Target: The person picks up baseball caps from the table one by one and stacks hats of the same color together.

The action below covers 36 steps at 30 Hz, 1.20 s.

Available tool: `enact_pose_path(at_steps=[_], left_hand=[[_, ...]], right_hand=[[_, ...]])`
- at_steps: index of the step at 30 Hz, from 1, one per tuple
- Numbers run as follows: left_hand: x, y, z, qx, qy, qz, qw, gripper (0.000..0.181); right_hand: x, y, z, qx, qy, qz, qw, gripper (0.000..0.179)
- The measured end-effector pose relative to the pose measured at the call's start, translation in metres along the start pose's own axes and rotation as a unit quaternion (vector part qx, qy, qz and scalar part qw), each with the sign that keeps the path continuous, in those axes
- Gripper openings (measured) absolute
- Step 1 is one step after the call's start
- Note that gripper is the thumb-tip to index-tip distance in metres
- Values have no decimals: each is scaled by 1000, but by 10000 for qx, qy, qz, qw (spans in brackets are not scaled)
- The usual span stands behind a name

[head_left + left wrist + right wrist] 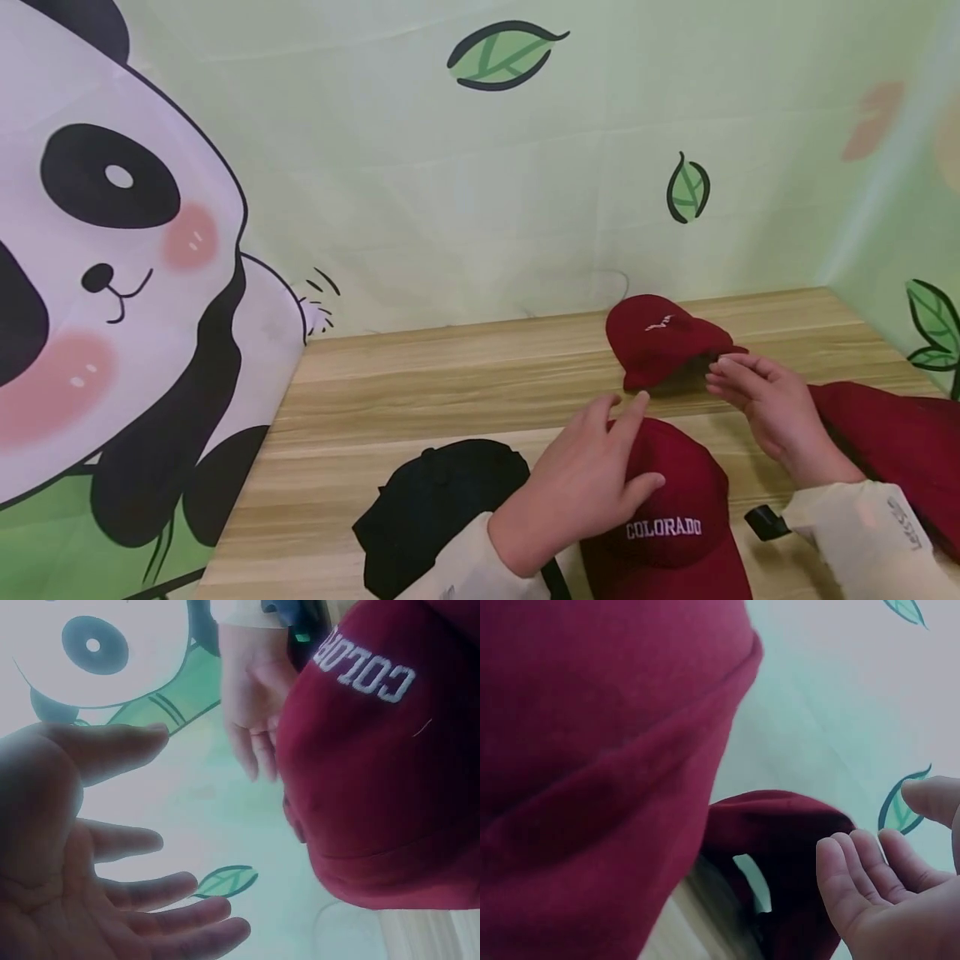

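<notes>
plainly, three fabric caps sit on the table (420, 375), its pale top streaked with wood grain. the colorado cap (678, 458) is deep red, with a domed crown, white block letters and a brim pointing toward the person; it lies between the two hands, partly hidden by the left one. farther back, near the printed backdrop (360, 167), the far cap (663, 337) is also dark red, tilted so its hollow underside shows, with small white stitching. the black cap (442, 500), rounded and matte, lies by the left forearm, and a red cloth item (900, 442), smooth and cut off by the edge, lies beside the right forearm.

the left hand (573, 479) reaches forward, palm toward the colorado cap, thumb well away from its loosely spread fingers; the grip is wide and holds nothing. the right hand (780, 417) angles in by the far cap, fingers together and slightly bent, thumb apart, with nothing held; whether its fingertips touch the brim i cannot tell. both wrists emerge from cream sleeves (855, 533).
</notes>
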State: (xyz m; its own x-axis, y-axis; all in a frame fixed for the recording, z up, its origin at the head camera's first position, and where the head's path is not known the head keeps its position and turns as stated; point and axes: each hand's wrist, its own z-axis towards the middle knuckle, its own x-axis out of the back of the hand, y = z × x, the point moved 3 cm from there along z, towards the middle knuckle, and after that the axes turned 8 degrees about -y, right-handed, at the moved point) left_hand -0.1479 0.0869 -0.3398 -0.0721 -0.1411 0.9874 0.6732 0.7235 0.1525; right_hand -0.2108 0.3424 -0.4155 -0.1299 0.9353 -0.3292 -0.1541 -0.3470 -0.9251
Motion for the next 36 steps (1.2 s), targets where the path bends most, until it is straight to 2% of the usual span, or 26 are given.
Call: enact_pose_path(at_steps=[3, 7, 13, 19, 22, 28, 33, 36], left_hand=[[4, 2, 2, -55, 31, 216, 9997, 76], [10, 4, 5, -117, 65, 537, 9985, 76], [19, 4, 11, -93, -28, 922, 9957, 77], [25, 3, 19, -111, -197, 1093, 9937, 76], [27, 2, 24, -119, -263, 1148, 9930, 76], [28, 3, 33, -116, -433, 1462, 9882, 78], [30, 2, 42, -104, -551, 1672, 9843, 78], [31, 1, 47, -109, -588, 1729, 9831, 78]], right_hand=[[4, 5, 2, -142, -8, 141, 9998, 10], [8, 12, 4, -388, 52, 32, 9992, 11], [14, 19, 10, -626, 131, 38, 9979, 12], [16, 24, 15, -799, 229, 197, 9963, 12], [15, 25, 19, -839, 195, 463, 9952, 12], [12, 30, 27, -768, 20, 969, 9923, 17], [11, 35, 34, -756, -282, 1158, 9900, 21], [10, 38, 39, -754, -486, 1458, 9852, 24]])
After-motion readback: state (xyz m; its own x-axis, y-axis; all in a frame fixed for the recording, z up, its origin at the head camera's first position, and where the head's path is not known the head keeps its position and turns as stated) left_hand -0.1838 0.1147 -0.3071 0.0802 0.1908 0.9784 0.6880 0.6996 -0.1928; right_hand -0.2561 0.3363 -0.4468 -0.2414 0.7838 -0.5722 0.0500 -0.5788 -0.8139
